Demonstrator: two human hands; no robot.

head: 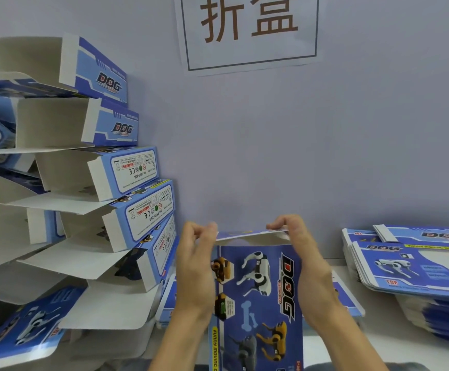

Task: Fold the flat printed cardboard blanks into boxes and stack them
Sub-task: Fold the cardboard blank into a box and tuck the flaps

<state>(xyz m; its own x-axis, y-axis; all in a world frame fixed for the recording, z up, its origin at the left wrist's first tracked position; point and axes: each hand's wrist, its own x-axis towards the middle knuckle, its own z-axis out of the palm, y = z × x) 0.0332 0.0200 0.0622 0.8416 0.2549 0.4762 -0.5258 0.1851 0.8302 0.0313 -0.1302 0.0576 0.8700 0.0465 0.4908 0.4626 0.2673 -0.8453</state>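
While the box (257,298) stands upright between them, the left hand (196,266) and right hand (302,261) pinch its top flap (253,235); folded boxes (97,183) stack at the tabletop's left edge, flat blanks (416,266) at its right.

Glossy printed cardboard box (258,290) (matt grey inside), paper sign (247,30)

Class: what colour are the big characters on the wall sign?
Brown, on the white wall sign; head view.

Box (258,298) in my hands: lower end cut off by the frame.
My left fingertips (210,230): blurred.
Stack of folded boxes (84,183): left side out of frame.
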